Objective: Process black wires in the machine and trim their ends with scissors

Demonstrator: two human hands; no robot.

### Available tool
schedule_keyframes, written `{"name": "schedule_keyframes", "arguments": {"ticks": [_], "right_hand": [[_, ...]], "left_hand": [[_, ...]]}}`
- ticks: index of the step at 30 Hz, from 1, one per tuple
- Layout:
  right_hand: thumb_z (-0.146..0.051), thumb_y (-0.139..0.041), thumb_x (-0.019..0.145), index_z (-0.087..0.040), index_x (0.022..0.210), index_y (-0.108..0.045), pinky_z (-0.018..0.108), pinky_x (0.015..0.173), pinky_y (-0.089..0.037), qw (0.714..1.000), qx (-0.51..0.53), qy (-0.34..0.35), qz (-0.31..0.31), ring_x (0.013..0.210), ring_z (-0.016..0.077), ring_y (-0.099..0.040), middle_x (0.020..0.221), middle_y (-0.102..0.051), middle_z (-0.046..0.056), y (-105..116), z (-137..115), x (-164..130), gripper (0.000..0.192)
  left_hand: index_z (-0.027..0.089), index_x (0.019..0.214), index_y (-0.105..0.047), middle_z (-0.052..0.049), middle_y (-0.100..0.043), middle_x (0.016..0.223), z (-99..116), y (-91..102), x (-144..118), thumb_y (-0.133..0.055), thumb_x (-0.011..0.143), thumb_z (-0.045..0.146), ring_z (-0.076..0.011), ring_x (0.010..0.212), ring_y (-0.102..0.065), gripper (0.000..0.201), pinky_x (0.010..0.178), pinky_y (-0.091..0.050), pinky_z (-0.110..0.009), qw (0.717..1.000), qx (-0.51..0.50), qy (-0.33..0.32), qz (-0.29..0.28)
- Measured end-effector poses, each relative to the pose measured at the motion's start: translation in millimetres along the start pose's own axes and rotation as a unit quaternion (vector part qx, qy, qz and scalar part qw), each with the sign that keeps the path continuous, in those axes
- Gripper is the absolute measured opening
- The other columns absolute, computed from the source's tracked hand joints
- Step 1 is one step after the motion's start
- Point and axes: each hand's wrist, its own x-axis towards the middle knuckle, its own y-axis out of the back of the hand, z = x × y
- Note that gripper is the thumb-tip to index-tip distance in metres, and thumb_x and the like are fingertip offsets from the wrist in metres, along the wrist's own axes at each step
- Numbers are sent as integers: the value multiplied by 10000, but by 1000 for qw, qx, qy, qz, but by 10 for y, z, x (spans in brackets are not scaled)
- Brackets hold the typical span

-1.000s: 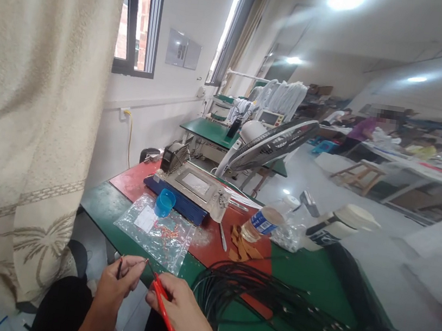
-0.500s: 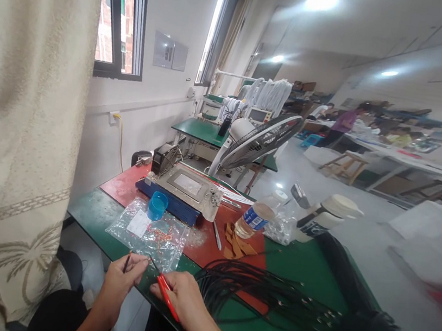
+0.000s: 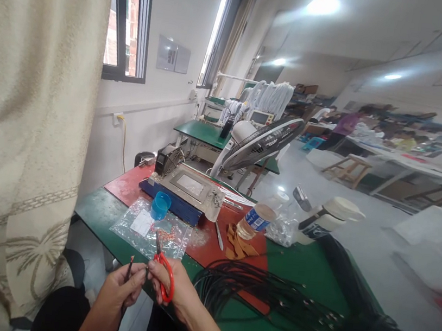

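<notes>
My left hand (image 3: 119, 291) pinches a thin black wire (image 3: 129, 270) that sticks up with a reddish tip. My right hand (image 3: 171, 287) grips small red-handled scissors (image 3: 163, 269), blades pointing up and away, right beside the wire's end. Both hands hover at the near edge of the green table (image 3: 302, 286). A large bundle of black cables (image 3: 268, 298) lies on the table just right of my right hand. A clear plastic bag (image 3: 154, 230) with small orange parts lies just beyond my hands.
A blue cap (image 3: 160, 205), a flat blue-based machine (image 3: 184, 190), a water bottle (image 3: 256, 221), a white jug (image 3: 327, 216) and a desk fan (image 3: 263, 144) stand further back. A curtain (image 3: 25, 121) hangs at left. People work at distant benches (image 3: 391, 151).
My right hand has turned the scissors from lying flat along the palm to upright, blades pointing up. The left hand still holds the wire, now raised slightly closer to the scissors.
</notes>
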Motion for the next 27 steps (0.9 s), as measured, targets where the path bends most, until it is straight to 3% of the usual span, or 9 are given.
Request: {"name": "schedule_keyframes", "arguments": {"ticks": [7, 14, 27], "right_hand": [[-559, -663, 641, -132, 613, -547, 136, 313, -287, 990, -99, 94, 33, 318, 45, -421, 425, -445, -62, -78, 137, -57, 443], [-568, -681, 610, -118, 609, -553, 134, 294, -271, 998, 14, 27, -56, 285, 38, -404, 394, -467, -59, -58, 39, -111, 468], [-533, -693, 612, -124, 524, -509, 137, 234, -232, 998, 42, -33, -34, 259, 42, -390, 379, -460, -51, -73, -122, -112, 457]], "left_hand": [[124, 732, -561, 90, -354, 403, -93, 54, -37, -690, 591, 471, -8, 374, -208, 397, 400, -95, -189, 998, -55, 23, -7], [146, 628, -472, 94, -312, 468, -65, 37, -115, -650, 648, 444, 8, 390, -132, 348, 384, -56, -170, 991, -105, 52, -67], [165, 576, -459, 121, -234, 366, -42, 50, -106, -642, 617, 527, 4, 342, -122, 408, 374, -58, -179, 997, -33, 44, -58]]}}
